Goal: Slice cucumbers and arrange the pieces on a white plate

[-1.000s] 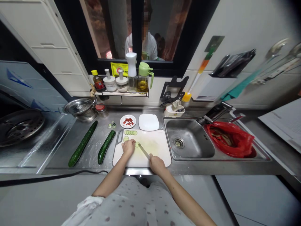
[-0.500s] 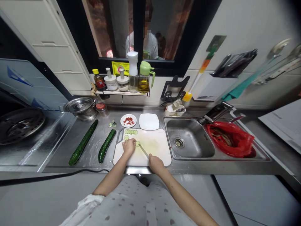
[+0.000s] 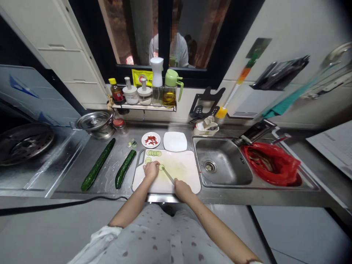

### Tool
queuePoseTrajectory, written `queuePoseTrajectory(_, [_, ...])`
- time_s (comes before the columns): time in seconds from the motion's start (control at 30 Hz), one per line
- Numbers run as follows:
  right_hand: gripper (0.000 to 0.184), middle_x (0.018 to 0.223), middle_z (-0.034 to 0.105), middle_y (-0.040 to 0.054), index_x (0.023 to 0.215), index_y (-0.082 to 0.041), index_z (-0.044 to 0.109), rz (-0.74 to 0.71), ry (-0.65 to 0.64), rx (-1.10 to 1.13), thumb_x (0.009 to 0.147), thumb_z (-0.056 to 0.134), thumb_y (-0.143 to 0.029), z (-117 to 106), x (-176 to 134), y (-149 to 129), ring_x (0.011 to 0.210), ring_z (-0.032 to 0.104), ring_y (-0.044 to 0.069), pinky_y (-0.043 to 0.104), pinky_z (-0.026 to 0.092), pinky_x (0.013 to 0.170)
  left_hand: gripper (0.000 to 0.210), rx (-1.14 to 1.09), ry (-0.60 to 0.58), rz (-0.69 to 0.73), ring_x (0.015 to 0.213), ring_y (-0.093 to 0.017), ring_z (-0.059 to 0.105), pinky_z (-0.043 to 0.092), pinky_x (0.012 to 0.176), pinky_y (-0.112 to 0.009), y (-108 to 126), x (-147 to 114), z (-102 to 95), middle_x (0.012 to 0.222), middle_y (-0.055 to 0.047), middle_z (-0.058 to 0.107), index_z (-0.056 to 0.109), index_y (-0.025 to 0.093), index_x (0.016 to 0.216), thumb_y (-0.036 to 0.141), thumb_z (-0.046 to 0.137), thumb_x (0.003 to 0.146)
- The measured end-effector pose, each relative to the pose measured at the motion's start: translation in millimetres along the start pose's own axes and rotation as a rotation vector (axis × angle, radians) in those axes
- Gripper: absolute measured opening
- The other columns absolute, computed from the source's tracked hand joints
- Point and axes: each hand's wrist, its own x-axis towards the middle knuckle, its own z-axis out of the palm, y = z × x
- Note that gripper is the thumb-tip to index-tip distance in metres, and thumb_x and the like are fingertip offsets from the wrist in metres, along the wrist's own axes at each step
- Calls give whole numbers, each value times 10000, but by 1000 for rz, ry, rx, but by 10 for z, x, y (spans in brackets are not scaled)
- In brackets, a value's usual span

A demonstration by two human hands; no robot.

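Note:
My right hand (image 3: 183,189) is closed around the handle of a knife (image 3: 168,176), whose blade points up and left over the white cutting board (image 3: 187,165). At the blade's tip is a pale green cucumber slice (image 3: 161,167). The closed fingers of my left hand (image 3: 151,170) pinch at this slice's left edge. Beyond that hand, a row of overlapping cucumber slices (image 3: 154,153) lies along the board's top left, with a few more slices (image 3: 148,160) just below. Left of the board rest a shorter cut cucumber (image 3: 125,169) and a long whole cucumber (image 3: 98,165).
Behind the board stand a plate of chopped red pieces (image 3: 151,140) and a white square plate (image 3: 175,141). Cucumber ends (image 3: 132,143) lie nearby. To the right are the sink (image 3: 224,168) and a red plastic bag (image 3: 286,168). A lidded pot (image 3: 96,124) stands at the left.
The camera view has shifted slightly. Both hands, the knife and the cucumber slice hold nearly the same places on the board.

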Motion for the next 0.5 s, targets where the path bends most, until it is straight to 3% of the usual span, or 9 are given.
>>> queuePoseTrajectory(0.5, [331,1045,672,166,1152,-129,505,-2,-14,-21,866,363,-42,-82,110,-102,998,651,246,304,452,742,309,-23,7,7,1069,-244,576,311,899,-384,-7,2,4,1027,-51,725,732,295,987,194,477,844])
